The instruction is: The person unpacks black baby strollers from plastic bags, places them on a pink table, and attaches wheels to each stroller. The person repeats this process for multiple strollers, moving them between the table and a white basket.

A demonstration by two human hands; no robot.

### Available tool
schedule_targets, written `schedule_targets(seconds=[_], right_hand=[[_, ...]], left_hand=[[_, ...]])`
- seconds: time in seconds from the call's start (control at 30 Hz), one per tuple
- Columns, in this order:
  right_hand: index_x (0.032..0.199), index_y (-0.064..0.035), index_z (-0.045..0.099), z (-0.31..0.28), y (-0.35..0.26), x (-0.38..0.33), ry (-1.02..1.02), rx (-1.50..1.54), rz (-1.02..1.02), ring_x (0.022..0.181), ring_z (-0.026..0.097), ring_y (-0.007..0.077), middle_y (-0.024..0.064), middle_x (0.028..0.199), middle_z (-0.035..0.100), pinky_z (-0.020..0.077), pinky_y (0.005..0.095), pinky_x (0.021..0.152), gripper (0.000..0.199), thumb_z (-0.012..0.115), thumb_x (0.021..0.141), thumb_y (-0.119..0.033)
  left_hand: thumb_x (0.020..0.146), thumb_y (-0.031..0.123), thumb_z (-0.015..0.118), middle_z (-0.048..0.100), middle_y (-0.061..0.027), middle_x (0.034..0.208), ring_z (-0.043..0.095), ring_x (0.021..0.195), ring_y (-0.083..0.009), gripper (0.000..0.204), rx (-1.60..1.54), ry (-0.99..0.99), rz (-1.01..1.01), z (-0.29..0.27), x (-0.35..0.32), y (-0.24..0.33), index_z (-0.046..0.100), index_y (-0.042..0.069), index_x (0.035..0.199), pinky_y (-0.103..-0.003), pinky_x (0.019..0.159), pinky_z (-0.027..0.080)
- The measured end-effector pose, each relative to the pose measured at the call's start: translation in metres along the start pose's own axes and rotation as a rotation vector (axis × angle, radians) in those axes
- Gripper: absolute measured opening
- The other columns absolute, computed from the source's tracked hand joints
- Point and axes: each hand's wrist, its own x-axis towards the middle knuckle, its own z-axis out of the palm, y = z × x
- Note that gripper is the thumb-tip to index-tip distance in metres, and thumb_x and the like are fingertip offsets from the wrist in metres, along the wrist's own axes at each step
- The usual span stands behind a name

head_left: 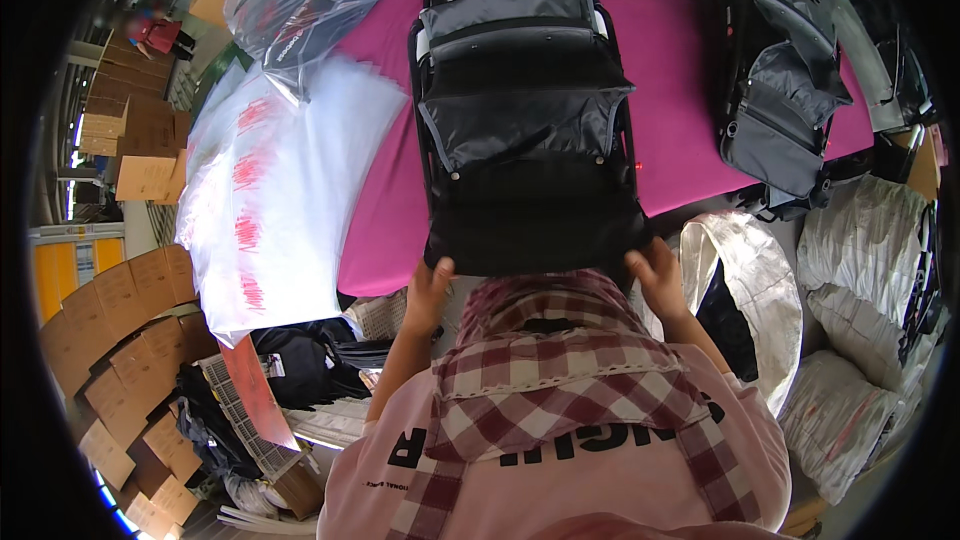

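A black fabric-covered folding frame [530, 210], with dark grey shiny pockets and tubular sides, lies flat in front of me on a magenta-covered table [680, 130]. Its near end reaches over the table's front edge. My left hand [428, 292] grips the near left corner, thumb on top and the other fingers curled out of sight below. At the near right corner my right hand [657, 275] holds on the same way. To the left lies a stack of clear plastic bags [290, 200] with red marks; beyond it rests a filled plastic bag [315, 15].
More black frames [790, 100] crowd the table's right side. White woven sacks [850, 340] and an open sack [765, 280] stand at right. Cardboard boxes [125, 340] are piled at left near a crate [255, 420]. Another person in red [158, 35] is far left.
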Motion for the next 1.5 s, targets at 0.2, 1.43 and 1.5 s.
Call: schedule_targets(seconds=[0.2,1.43,1.5], right_hand=[[0.123,-0.0034,0.048,-0.024,-0.012,0.006,0.223,-0.710,-0.621,0.124,0.044,0.0346,0.0157,0.134,0.046,0.0383,0.0444,0.101,0.072,0.082,0.060,-0.013],[0.115,-0.0026,0.062,-0.012,-0.093,0.101,-0.234,-0.337,-0.176,0.102,0.062,0.0286,0.0135,0.106,0.066,0.0469,0.0411,0.089,0.057,0.067,0.080,-0.048],[0.132,-0.0028,0.048,-0.025,-0.091,0.141,-0.294,0.327,-0.021,0.120,0.053,0.0277,0.0134,0.124,0.059,0.0381,0.0441,0.099,0.076,0.036,0.092,-0.067]], left_hand=[[0.064,0.013,0.082,0.041,-0.0249,0.137,0.037,0.131,-0.0403,0.090,0.957,0.213,0.399,0.014,-0.006,0.002,0.033,-0.002,0.138,-0.046,0.106,0.034],[0.092,0.044,0.054,0.064,-0.0129,0.092,0.062,0.085,-0.0217,0.046,0.042,0.021,0.186,-0.054,0.154,-0.038,0.061,-0.001,0.098,-0.031,0.073,0.048],[0.094,0.049,0.050,0.064,-0.0111,0.094,0.062,0.085,-0.0192,0.052,-0.028,0.172,-0.083,-0.058,0.176,-0.052,0.063,-0.001,0.100,-0.031,0.074,0.048]])
